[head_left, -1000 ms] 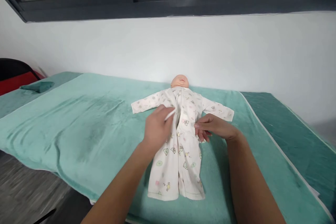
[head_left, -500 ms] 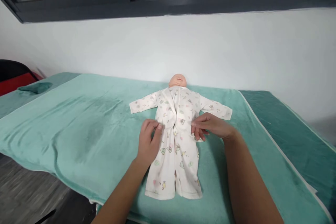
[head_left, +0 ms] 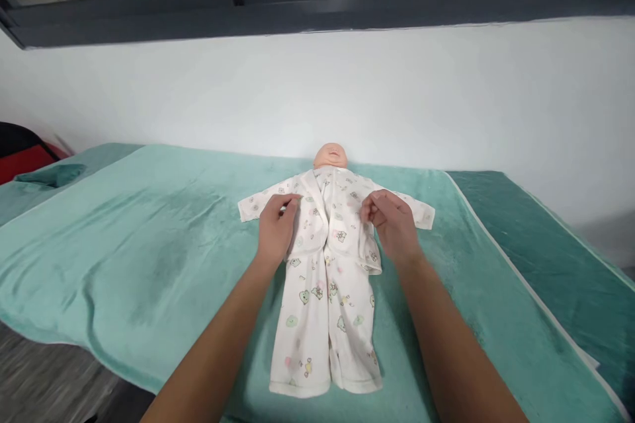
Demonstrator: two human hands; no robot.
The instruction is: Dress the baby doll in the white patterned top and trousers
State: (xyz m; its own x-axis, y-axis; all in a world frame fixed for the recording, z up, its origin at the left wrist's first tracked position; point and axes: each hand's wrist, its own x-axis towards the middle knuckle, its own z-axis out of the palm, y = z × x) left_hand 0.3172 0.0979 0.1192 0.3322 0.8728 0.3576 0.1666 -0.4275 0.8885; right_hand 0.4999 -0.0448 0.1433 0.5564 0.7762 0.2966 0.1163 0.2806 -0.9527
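A baby doll point(head_left: 331, 155) lies on its back, its head towards the wall. It wears a white printed baby top point(head_left: 342, 211) with the sleeves spread wide and the front panels meeting near the middle. Matching white trousers point(head_left: 325, 324) lie straight below, the top's hem over their waist. My left hand point(head_left: 278, 225) is at the top's left side below the sleeve, fingers curled towards the thumb. My right hand point(head_left: 391, 221) is at the opposite side, its fingers bent in a pinch over the top. Whether cloth is between the fingertips of either hand is hidden.
A light green plush sheet point(head_left: 149, 244) covers the bed under the doll, with a darker green cover point(head_left: 536, 231) at the right. Behind stand a white wall point(head_left: 446, 92) and a dark window frame point(head_left: 397, 6). A red and black object point(head_left: 24, 155) is at the far left.
Both hands have moved up from the top's waist to chest level. The right hand has left the lower hem, whose corner now shows. The view has shifted slightly.
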